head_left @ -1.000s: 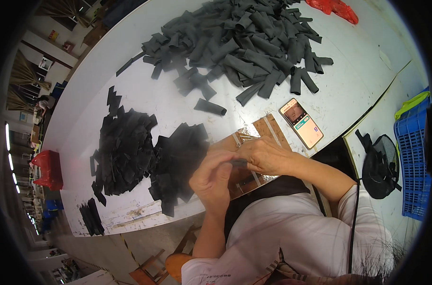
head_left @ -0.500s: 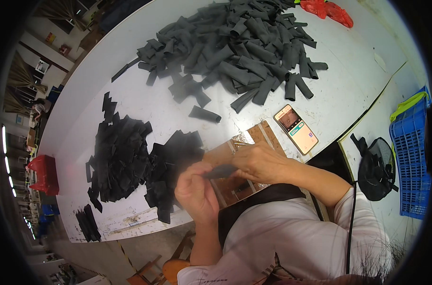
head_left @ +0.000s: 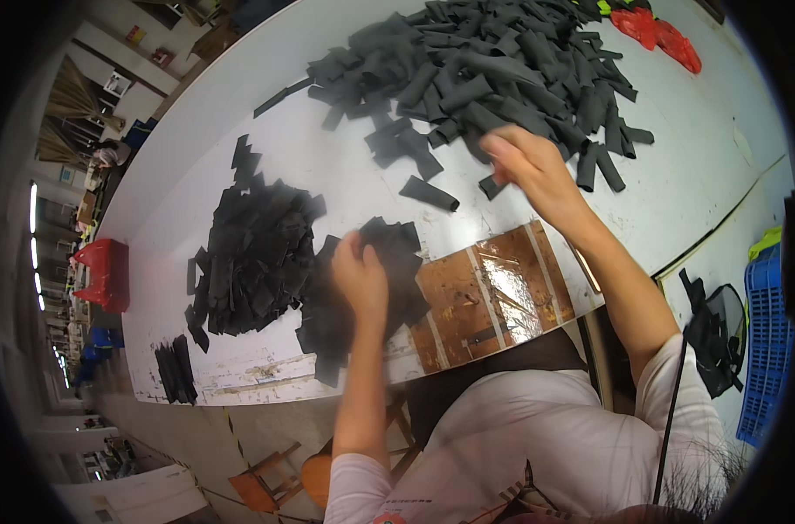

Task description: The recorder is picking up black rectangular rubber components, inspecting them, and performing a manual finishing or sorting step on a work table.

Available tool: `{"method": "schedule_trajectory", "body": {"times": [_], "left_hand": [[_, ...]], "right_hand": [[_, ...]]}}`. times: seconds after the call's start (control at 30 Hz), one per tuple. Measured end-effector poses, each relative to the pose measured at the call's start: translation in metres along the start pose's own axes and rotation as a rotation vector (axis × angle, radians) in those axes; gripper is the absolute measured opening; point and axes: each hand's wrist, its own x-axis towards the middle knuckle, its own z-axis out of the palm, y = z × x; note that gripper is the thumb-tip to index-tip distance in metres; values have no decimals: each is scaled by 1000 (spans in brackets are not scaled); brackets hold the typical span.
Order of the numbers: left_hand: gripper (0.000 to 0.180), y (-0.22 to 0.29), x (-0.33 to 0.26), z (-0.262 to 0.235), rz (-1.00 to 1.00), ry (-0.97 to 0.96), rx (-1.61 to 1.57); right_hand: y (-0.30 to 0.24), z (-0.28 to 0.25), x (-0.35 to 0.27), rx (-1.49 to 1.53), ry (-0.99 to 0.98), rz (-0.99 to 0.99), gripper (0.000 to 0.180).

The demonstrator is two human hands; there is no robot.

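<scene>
My left hand [head_left: 361,275] is over a loose pile of flat black fabric pieces [head_left: 327,336], its fingers and thumb curled onto a piece there. To its left lies a bigger heap of similar flat pieces [head_left: 258,253]. My right hand [head_left: 537,170] is stretched out at the near edge of a large heap of dark grey fabric tubes [head_left: 493,70]. It is blurred, with the fingers extended and nothing visible in them. One tube [head_left: 493,186] lies just below it, and another tube [head_left: 430,193] lies apart on the white table [head_left: 345,183].
A brown taped board [head_left: 467,306] lies at the table edge before me. My right forearm mostly covers a phone [head_left: 587,267]. Red plastic bags [head_left: 655,37] are at the far right, a blue crate [head_left: 768,341] and black mesh bag [head_left: 716,336] nearer. A red container [head_left: 102,275] stands at left.
The hands have parted from the grey piece they both held. My right hand has moved out to the tube heap, my left onto the black pieces. The view has shifted.
</scene>
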Motion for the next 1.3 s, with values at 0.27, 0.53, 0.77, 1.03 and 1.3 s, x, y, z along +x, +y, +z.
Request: {"method": "schedule_trajectory", "body": {"times": [0.27, 0.53, 0.77, 1.03, 1.3], "left_hand": [[22, -39, 50, 32, 81, -328, 607], [11, -22, 59, 0, 464, 74, 259], [11, 77, -2, -76, 80, -142, -610], [10, 92, -77, -60, 271, -439, -574], [14, 92, -122, -54, -361, -252, -818]], "right_hand": [[26, 22, -96, 212, -196, 422, 35], [13, 37, -118, 102, -250, 407, 29], [-31, 55, -120, -310, -75, -293, 21], [-20, 85, -128, -122, 96, -39, 19], [-5, 78, -137, -407, 146, -251, 21]]}}
